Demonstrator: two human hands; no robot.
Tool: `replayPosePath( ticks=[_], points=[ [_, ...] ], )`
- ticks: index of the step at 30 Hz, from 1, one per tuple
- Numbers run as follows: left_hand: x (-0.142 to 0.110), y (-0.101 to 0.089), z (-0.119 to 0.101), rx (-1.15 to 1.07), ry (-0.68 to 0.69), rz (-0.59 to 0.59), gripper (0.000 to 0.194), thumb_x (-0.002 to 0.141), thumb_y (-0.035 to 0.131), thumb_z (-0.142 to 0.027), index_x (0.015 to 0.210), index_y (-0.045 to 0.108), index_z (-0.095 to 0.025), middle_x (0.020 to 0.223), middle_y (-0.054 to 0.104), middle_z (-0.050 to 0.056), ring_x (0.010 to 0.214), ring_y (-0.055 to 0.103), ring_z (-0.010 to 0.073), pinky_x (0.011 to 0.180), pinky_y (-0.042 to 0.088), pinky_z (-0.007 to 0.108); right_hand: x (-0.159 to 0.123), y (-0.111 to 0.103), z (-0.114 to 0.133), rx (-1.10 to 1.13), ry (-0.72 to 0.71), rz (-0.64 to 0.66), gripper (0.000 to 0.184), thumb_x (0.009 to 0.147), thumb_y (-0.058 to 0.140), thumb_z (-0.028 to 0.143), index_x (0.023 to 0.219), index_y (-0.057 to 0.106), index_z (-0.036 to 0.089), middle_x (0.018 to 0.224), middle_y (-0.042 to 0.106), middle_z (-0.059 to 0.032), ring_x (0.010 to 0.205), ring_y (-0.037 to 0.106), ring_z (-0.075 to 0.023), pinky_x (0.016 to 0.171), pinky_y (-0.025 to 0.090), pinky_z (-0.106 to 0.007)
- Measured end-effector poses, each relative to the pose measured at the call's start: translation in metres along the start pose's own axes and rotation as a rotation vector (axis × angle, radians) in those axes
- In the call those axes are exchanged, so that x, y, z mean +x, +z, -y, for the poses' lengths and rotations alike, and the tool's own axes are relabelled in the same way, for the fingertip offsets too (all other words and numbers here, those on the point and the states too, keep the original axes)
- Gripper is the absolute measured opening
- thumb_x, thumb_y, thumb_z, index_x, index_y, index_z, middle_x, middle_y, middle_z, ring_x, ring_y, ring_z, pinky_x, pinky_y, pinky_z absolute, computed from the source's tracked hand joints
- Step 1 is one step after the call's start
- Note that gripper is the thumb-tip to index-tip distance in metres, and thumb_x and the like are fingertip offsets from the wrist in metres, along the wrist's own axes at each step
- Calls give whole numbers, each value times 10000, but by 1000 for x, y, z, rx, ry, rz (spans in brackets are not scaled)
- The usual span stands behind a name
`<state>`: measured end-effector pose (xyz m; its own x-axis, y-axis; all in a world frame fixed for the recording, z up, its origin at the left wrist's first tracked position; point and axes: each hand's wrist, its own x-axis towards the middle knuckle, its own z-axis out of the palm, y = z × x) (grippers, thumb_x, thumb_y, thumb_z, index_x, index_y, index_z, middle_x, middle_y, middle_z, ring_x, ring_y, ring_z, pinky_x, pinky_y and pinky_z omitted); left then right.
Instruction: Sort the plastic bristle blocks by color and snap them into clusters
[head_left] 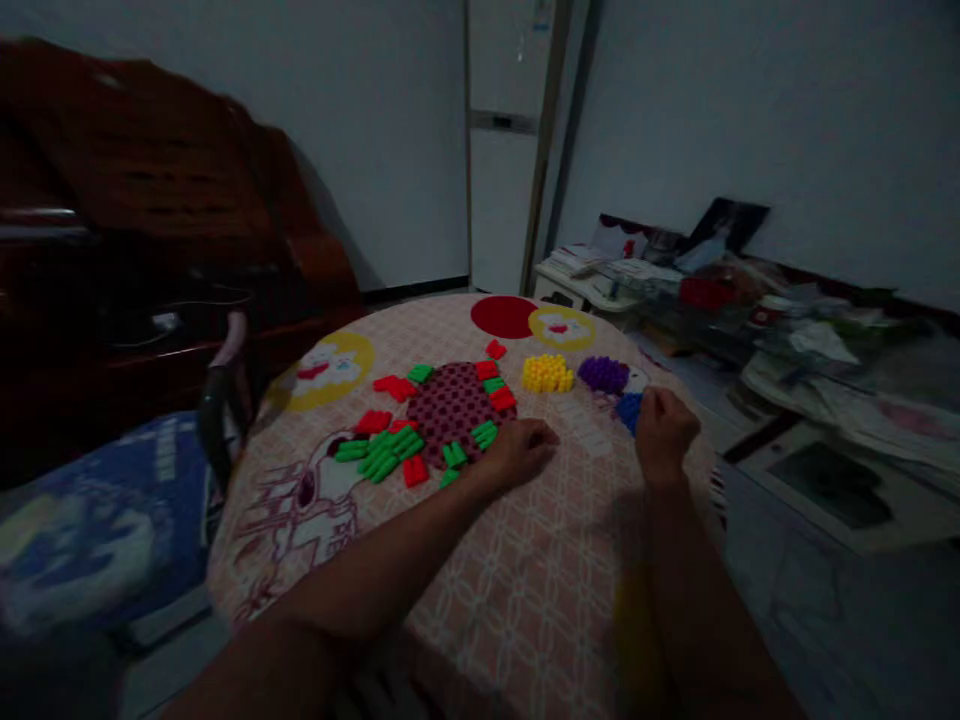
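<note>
My right hand point(667, 432) is closed with its fingers curled, beside a pile of blue pieces point(628, 410) that it partly hides. What it holds, if anything, cannot be made out. Low over the tablecloth, my left hand point(521, 450) has its fingers bent inward, and their inner side is hidden. Next to it lies a round, dark purple patterned area point(450, 405), ringed by red blocks point(415, 470) and green blocks point(390, 452). Between and beyond my hands are a yellow cluster of small pieces point(547, 373) and a purple cluster point(603, 374).
A patterned cloth covers the round table point(510, 590). On the left stand a blue-covered chair point(112, 510) and a dark wooden bench point(150, 190). To the right, a low cabinet point(832, 480) is piled with clutter. A tall white appliance point(502, 190) fills the back corner.
</note>
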<state>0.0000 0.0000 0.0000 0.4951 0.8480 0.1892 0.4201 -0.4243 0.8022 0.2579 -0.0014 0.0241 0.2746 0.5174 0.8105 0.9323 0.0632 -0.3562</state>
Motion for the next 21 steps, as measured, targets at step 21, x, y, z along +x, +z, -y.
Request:
replayPosePath(
  ticks=[21],
  points=[
    [3, -30, 16, 808, 118, -13, 241, 962, 451, -204, 1015, 677, -139, 1020, 658, 124, 984, 599, 238, 920, 452, 381, -29, 64, 71, 351, 335, 770, 321, 761, 535, 421, 544, 600, 194, 462, 556, -1, 487, 520, -151, 540, 353, -263]
  ],
)
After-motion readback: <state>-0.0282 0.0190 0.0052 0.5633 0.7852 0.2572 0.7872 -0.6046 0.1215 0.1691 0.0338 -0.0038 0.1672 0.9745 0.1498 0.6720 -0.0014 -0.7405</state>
